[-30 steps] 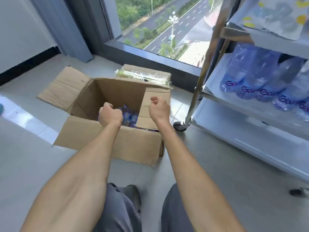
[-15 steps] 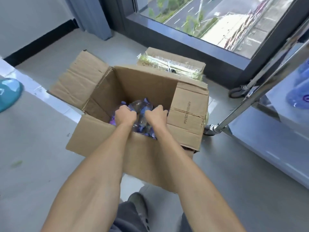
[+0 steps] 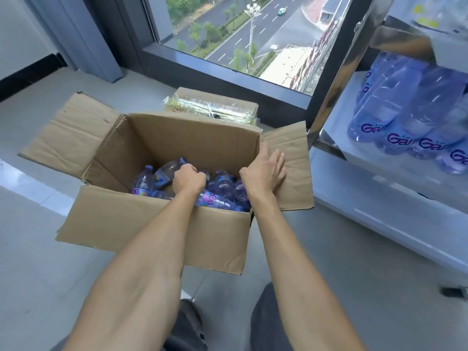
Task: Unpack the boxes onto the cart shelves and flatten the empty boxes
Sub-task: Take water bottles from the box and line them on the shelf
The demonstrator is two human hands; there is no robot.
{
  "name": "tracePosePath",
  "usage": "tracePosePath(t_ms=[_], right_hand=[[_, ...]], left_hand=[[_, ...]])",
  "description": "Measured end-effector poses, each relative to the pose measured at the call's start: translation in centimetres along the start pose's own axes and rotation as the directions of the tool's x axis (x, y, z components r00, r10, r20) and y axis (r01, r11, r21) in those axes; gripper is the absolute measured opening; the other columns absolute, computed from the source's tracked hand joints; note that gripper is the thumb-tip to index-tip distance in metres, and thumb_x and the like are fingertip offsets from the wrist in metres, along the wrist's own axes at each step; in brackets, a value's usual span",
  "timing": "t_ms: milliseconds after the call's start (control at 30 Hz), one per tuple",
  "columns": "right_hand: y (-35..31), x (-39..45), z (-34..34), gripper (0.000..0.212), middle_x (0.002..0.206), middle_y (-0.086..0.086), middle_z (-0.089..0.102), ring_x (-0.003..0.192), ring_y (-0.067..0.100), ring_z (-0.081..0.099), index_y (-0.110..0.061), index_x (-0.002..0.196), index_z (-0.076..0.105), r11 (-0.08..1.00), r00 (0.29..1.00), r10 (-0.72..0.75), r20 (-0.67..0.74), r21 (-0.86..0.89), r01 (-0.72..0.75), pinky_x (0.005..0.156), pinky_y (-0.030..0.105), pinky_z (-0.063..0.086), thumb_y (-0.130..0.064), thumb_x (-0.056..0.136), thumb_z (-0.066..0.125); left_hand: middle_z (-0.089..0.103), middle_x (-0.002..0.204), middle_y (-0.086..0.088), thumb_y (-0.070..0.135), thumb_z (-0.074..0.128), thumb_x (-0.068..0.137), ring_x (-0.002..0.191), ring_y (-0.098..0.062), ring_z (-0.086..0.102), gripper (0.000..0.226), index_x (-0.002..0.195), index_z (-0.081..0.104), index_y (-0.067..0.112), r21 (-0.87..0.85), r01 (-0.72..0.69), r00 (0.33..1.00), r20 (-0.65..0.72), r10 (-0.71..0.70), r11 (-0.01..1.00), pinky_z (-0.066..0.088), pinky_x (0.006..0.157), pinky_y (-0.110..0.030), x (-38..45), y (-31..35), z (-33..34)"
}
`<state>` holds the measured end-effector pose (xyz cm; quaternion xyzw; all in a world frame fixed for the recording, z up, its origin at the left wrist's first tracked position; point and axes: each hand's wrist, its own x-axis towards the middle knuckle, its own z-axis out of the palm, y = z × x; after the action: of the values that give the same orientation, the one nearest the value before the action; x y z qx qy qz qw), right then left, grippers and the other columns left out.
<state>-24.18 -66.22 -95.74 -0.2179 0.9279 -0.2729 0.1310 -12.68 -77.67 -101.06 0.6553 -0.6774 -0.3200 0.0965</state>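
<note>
An open cardboard box (image 3: 152,231) stands on the floor in front of me, with several small water bottles (image 3: 222,184) with purple labels lying inside. My left hand (image 3: 188,179) is inside the box, fingers curled round a bottle (image 3: 166,171) that lies tilted. My right hand (image 3: 263,171) lies flat with straight fingers on the box's right flap (image 3: 295,158), which is pressed outward. The steel cart (image 3: 379,178) stands to the right, its middle shelf holding several large water bottles (image 3: 395,117).
A second, taped cardboard box (image 3: 215,105) sits behind the open one, against the window sill (image 3: 228,72). The box's left flap (image 3: 65,133) lies spread over the floor. The cart's lower shelf (image 3: 395,214) is bare where visible. My knees show at the bottom.
Both hands went down into the box. The right hand has since come out and pushed the right flap outward, while the left hand stayed inside and gripped a bottle.
</note>
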Motion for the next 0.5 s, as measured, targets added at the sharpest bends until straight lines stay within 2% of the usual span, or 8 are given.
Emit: tracePosePath(t_ms=[67, 133, 200, 267, 367, 500], right_hand=[[-0.1, 0.5, -0.3, 0.072, 0.161, 0.016, 0.021, 0.151, 0.030, 0.011, -0.019, 0.140, 0.043, 1.000, 0.998, 0.015, -0.054, 0.009, -0.015, 0.117, 0.047, 0.017, -0.018, 0.073, 0.071], [1.1, 0.9, -0.4, 0.062, 0.162, 0.015, 0.018, 0.152, 0.030, 0.007, -0.016, 0.129, 0.053, 0.999, 0.994, 0.015, -0.107, -0.037, -0.019, 0.118, 0.047, 0.014, -0.018, 0.070, 0.070], [2.3, 0.6, 0.0, 0.065, 0.164, 0.015, 0.011, 0.152, 0.031, 0.002, -0.018, 0.130, 0.051, 0.993, 0.996, -0.013, -0.089, -0.122, 0.002, 0.119, 0.047, 0.010, -0.020, 0.069, 0.071], [2.7, -0.2, 0.6, 0.075, 0.164, 0.018, 0.006, 0.152, 0.034, -0.001, -0.022, 0.137, 0.043, 0.979, 0.997, -0.041, -0.061, -0.203, 0.028, 0.118, 0.049, 0.010, -0.027, 0.069, 0.075], [1.9, -0.3, 1.0, 0.086, 0.162, 0.022, 0.007, 0.150, 0.040, 0.001, -0.028, 0.146, 0.032, 0.977, 0.998, -0.020, -0.054, -0.214, 0.008, 0.116, 0.054, 0.013, -0.024, 0.071, 0.075], [1.2, 0.1, 0.5, 0.091, 0.162, 0.023, 0.010, 0.150, 0.042, 0.003, -0.030, 0.152, 0.023, 0.979, 0.999, 0.033, -0.034, -0.200, -0.039, 0.115, 0.057, 0.016, -0.022, 0.078, 0.076]], left_hand=[[0.063, 0.126, -0.014, 0.022, 0.057, 0.086, 0.117, -0.034, 0.058, 0.031, 0.116, 0.064, 0.018, 0.059, -0.029, 0.998, 0.050, 0.026, 0.998, 0.047, 0.091, -0.035, -0.3, -0.2, -0.2], [0.062, 0.123, -0.012, 0.036, 0.062, 0.084, 0.114, -0.033, 0.058, 0.036, 0.115, 0.059, 0.018, 0.212, -0.065, 0.983, 0.182, 0.026, 0.975, 0.045, 0.087, -0.035, -0.7, -1.1, -0.5], [0.061, 0.127, -0.009, 0.045, 0.070, 0.076, 0.117, -0.030, 0.059, 0.054, 0.122, 0.059, 0.017, 0.476, -0.102, 0.948, 0.313, -0.060, 0.873, 0.046, 0.087, -0.033, -1.3, -2.3, -0.8], [0.058, 0.136, -0.007, 0.043, 0.069, 0.077, 0.123, -0.027, 0.057, 0.061, 0.130, 0.058, 0.014, 0.637, -0.114, 0.925, 0.349, -0.153, 0.762, 0.047, 0.095, -0.033, -1.6, -2.7, -0.9], [0.057, 0.136, -0.004, 0.037, 0.062, 0.081, 0.123, -0.026, 0.056, 0.054, 0.130, 0.058, 0.015, 0.707, -0.124, 0.899, 0.377, -0.223, 0.696, 0.047, 0.097, -0.033, -1.3, -2.8, -1.4], [0.058, 0.128, -0.005, 0.030, 0.054, 0.085, 0.118, -0.026, 0.058, 0.039, 0.120, 0.062, 0.015, 0.752, -0.220, 0.875, 0.434, -0.214, 0.622, 0.049, 0.097, -0.034, -0.5, -2.7, -1.6]])
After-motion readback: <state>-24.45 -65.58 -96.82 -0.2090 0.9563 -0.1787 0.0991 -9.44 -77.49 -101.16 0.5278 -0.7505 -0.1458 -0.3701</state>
